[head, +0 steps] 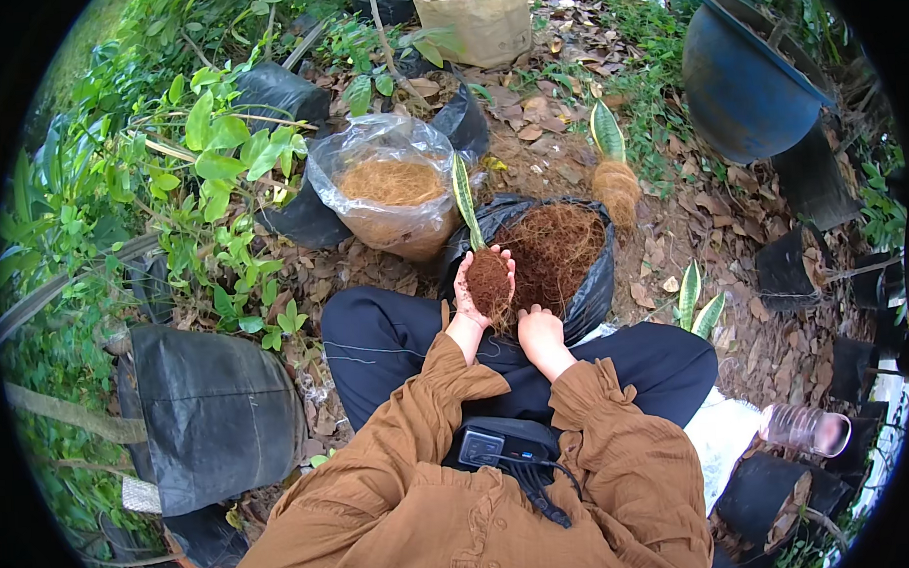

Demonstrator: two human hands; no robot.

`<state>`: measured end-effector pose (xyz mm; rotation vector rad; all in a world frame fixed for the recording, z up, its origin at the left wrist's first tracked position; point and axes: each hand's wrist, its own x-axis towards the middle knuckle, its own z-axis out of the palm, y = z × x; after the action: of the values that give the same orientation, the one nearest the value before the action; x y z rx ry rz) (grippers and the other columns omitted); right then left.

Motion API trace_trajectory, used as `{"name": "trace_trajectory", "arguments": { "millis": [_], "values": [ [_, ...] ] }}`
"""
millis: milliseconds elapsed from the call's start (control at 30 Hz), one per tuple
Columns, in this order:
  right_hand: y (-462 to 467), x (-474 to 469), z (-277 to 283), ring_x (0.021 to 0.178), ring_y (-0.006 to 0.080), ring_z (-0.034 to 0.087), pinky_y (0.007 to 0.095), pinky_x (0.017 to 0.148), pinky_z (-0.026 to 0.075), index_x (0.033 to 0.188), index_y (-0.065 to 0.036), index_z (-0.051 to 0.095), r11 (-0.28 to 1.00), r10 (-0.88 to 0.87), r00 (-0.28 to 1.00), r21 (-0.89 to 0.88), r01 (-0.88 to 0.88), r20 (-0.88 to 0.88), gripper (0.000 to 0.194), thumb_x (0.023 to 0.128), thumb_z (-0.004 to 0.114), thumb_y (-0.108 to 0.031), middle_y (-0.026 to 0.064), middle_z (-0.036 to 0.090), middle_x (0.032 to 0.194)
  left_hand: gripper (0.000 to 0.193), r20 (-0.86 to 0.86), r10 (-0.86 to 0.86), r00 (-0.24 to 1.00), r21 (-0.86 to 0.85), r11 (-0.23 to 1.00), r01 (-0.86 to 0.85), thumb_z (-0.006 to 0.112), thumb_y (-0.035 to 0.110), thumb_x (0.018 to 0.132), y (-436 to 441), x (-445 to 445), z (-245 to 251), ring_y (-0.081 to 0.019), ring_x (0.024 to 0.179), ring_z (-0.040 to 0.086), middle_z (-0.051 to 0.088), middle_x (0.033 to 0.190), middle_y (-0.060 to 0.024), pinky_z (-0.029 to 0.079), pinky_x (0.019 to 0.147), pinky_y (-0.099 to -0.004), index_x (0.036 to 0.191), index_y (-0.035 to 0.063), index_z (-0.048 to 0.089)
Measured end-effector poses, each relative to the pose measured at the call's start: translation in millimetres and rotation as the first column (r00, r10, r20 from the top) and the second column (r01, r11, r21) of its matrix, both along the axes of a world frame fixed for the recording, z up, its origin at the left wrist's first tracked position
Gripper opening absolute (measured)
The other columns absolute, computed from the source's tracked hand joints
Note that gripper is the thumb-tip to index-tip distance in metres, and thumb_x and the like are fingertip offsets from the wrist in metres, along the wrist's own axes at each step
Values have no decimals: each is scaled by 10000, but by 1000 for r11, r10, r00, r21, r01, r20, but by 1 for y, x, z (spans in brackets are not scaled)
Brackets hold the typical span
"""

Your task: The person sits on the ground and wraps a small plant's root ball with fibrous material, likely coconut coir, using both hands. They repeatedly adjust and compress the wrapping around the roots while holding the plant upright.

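Note:
My left hand point(471, 298) cups a ball of brown coir point(489, 283) from which a snake plant leaf point(464, 197) with yellow edges rises. Close to its right, my right hand point(540, 330) is at the near rim of a black plastic bag point(596, 294) filled with reddish-brown coir fibre point(554, 243); its fingertips are partly hidden, so I cannot tell whether they grip anything. A clear plastic bag point(400, 226) of lighter coir stands behind and to the left. Beyond the black bag, to the right, lies a fibre-wrapped ball point(616, 192) with another snake plant leaf point(607, 132).
Snake plant leaves point(691, 298) stand near my right knee. A clear plastic cup point(805, 429) lies on its side beside a white sheet point(719, 440). A large black grow bag point(215, 416) is at left, a blue pot point(751, 78) at upper right. Dry leaves cover the ground.

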<state>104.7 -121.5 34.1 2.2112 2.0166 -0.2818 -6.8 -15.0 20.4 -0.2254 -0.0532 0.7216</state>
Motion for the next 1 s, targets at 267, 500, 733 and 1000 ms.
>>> {"name": "trace_trajectory", "arguments": {
  "millis": [267, 500, 733, 1000],
  "values": [
    [26, 34, 23, 823, 332, 682, 429, 716, 549, 856, -39, 681, 985, -11, 944, 158, 67, -329, 100, 789, 617, -76, 163, 655, 822, 470, -123, 86, 989, 51, 995, -81, 553, 414, 941, 5, 6, 3, -307, 1233, 554, 595, 1310, -138, 438, 1068, -449, 1211, 32, 600],
    [54, 59, 73, 878, 189, 677, 305, 783, 530, 999, -18, 695, 811, 65, 414, 290, 508, -908, 163, 838, 690, -41, 95, 676, 961, 506, -197, 108, 974, 118, 989, -86, 512, 423, 945, 0, 12, 6, -313, 1349, 444, 527, 1396, -152, 322, 1159, -473, 1251, 26, 580],
    [44, 27, 92, 1058, 309, 642, 358, 935, 500, 1103, -42, 684, 822, 361, 589, 545, 165, -723, 256, 865, 618, 26, 144, 661, 1168, 486, -358, 59, 932, 168, 986, 2, 456, 390, 960, -1, 12, -8, -291, 1173, 587, 607, 1283, -144, 434, 1056, -427, 1249, 23, 587],
    [39, 24, 83, 1044, 273, 629, 363, 925, 455, 1133, -72, 668, 818, 300, 781, 569, 86, -548, 296, 849, 628, -3, 106, 672, 1131, 492, -215, 38, 976, 220, 975, 10, 436, 378, 963, 3, 16, -14, -307, 1238, 535, 576, 1327, -172, 382, 1101, -425, 1256, 4, 561]
  ]
}}
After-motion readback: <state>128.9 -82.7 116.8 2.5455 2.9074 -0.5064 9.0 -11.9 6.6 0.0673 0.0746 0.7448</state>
